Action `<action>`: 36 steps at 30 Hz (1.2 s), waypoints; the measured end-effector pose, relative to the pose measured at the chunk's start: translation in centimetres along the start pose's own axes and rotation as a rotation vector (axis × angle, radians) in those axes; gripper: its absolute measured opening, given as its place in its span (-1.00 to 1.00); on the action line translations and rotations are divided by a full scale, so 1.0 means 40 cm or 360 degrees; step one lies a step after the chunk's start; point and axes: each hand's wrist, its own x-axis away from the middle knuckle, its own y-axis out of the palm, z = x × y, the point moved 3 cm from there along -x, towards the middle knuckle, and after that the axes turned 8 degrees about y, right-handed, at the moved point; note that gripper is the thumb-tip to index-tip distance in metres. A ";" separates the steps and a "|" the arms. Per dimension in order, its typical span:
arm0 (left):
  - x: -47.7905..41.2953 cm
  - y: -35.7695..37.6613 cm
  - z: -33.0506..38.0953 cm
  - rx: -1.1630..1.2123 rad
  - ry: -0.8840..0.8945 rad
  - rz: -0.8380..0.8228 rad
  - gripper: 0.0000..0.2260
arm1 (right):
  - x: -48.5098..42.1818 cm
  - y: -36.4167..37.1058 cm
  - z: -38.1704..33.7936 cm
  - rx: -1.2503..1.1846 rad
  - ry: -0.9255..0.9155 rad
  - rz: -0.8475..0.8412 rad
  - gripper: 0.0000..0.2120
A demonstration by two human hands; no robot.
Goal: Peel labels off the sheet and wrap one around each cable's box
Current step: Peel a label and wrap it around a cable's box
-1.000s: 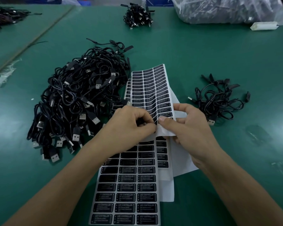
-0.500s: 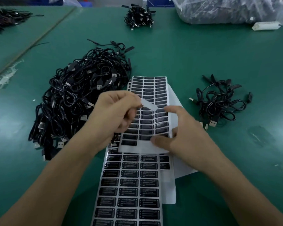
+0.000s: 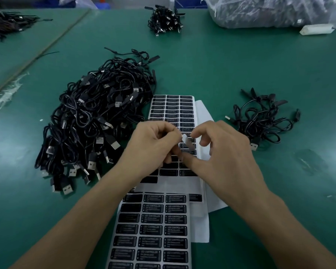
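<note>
Peeled label (image 3: 188, 143), pale backing up, held clear above the upper sheet (image 3: 171, 111). Left hand (image 3: 153, 144): fingers curled, tips pinching the label's near-left end. Right hand (image 3: 227, 158): index bent over the label's far end, thumb reaching under it; contact is probable, but I cannot tell whether it grips. Upper sheet overlaps the lower sheet (image 3: 153, 230), both flat on the green table (image 3: 241, 70). Large cable pile (image 3: 93, 121) just left of the sheets; smaller cable cluster (image 3: 264, 123) to the right, apart.
</note>
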 end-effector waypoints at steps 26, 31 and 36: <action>0.001 0.008 0.005 0.0020 -0.0107 -0.0016 -0.82 | -0.009 0.017 -0.005 0.0112 0.0034 0.0176 -0.95; 0.002 0.008 0.010 0.0060 -0.0114 -0.0021 -0.81 | -0.008 0.012 -0.012 0.0113 0.0030 0.0171 -0.93; 0.005 0.009 0.011 0.0038 -0.0109 -0.0052 -0.80 | -0.008 0.007 -0.010 0.0092 0.0034 0.0162 -0.95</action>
